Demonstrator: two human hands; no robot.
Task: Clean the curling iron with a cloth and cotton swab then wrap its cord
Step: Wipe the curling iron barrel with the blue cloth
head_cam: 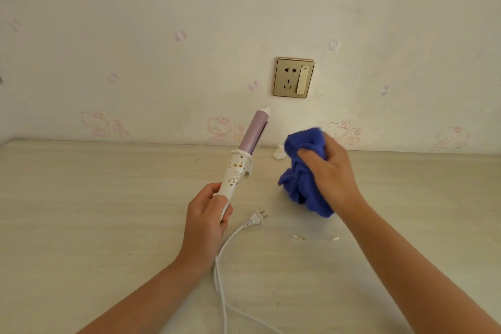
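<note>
The person's left hand (207, 214) is wrapped around the lower end of the curling iron (241, 163), fingers curled round the white, dotted handle with the thumb lying along its front. The forearm reaches in from the lower left. The iron is lifted clear of the desk (108, 198) and tilts up and to the right, its lilac barrel pointing towards the wall socket (293, 77).

The right hand (333, 173) is closed on a bunched blue cloth (301, 179), fingers dug into the folds and the back of the hand facing up. The cloth hangs down from the grip, just right of the barrel but apart from it. The right forearm comes in from the lower right corner.

The white cord (225, 252) runs down below the left hand and loops over the desk, and its plug (254, 219) lies on the desk between the two hands. A small crumpled white scrap (279, 153) sits by the wall behind the cloth.
</note>
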